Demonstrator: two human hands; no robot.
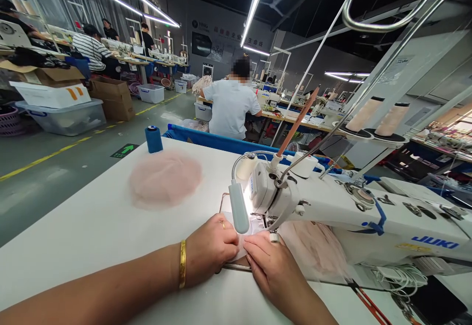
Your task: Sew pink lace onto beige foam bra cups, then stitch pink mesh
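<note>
A small piece of sheer pale fabric (241,252) lies under the head of a white sewing machine (387,236). My left hand (216,246), with a gold bangle at the wrist, has its fingers curled closed on the left edge of this fabric. From the right, my right hand (275,261) grips the same piece, fingers together and tips close to the left hand. A grey-green lamp (239,209) hangs just above the fingers and partly hides the needle area. More sheer pink fabric (313,246) lies bunched under the machine arm.
A round, blurred heap of sheer pink fabric (165,178) rests on the white table (110,246), with a blue thread cone (153,139) behind it. Beige thread cones (365,113) stand at the right. A person in a light shirt (230,106) sits ahead.
</note>
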